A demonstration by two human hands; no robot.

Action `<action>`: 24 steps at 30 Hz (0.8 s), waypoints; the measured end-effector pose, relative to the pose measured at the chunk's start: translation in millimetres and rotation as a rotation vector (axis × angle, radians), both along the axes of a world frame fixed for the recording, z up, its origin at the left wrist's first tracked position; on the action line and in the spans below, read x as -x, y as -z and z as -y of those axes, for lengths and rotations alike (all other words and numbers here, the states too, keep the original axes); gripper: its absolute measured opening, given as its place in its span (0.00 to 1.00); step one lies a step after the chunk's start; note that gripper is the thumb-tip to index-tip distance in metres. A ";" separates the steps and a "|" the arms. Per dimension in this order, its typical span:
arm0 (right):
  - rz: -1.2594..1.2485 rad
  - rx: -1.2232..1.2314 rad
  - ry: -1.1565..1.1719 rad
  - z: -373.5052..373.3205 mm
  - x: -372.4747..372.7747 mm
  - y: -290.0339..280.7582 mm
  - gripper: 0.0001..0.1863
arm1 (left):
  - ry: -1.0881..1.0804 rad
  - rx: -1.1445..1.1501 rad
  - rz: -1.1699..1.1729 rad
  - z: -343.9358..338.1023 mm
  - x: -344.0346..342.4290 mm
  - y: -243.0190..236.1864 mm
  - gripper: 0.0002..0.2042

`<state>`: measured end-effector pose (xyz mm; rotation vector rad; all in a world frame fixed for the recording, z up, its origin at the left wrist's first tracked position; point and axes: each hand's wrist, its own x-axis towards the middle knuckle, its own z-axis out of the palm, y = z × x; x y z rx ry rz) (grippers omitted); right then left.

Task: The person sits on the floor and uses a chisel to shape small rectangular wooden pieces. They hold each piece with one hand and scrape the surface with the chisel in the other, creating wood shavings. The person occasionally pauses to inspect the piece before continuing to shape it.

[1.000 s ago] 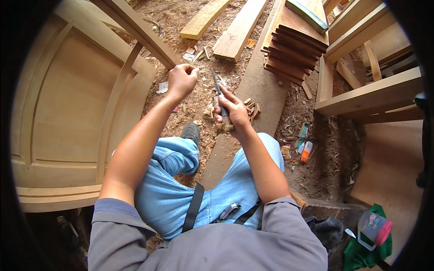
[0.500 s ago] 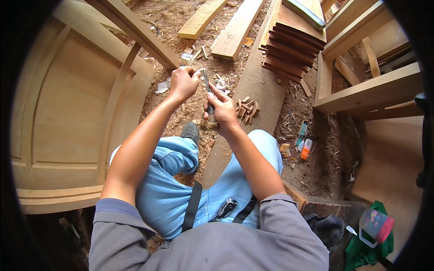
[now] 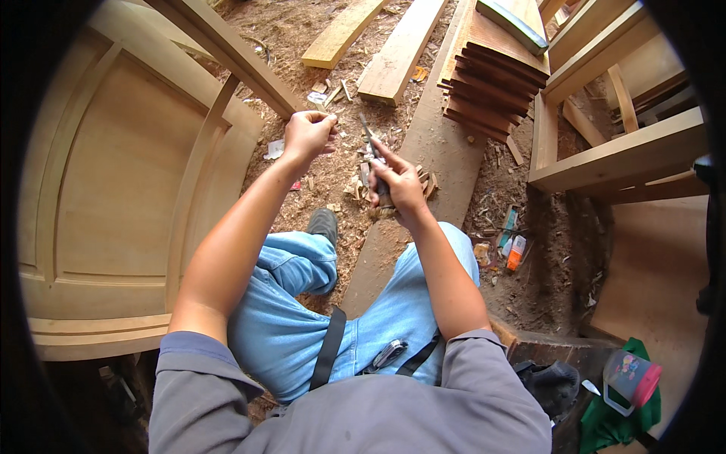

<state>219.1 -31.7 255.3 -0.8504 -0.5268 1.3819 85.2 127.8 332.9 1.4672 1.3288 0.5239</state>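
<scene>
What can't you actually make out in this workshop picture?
- Head view: what the left hand pinches is too small and hidden by its curled fingers.
- The tool in the right hand: its lower end is hidden by the fingers.
- The pink-lidded cup: partly darkened at the fisheye rim.

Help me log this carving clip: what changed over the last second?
The left hand drew back left, away from the tool, and is closed in a fist. The right hand kept its grip on the thin dark tool, tilting it slightly. The legs, long plank and door panel stayed put.
</scene>
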 end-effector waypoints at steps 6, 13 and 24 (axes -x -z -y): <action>0.020 0.021 -0.093 1.7 22.1 -14.9 0.27 | 0.033 -0.066 -0.056 5.9 -0.2 3.8 0.10; -0.013 0.036 -0.024 -3.8 38.9 -13.5 0.26 | 0.030 -0.169 -0.085 3.4 0.7 9.7 0.10; -0.229 0.277 0.571 -16.3 -39.8 34.4 0.27 | 0.059 -0.023 -0.010 13.3 5.9 -2.3 0.09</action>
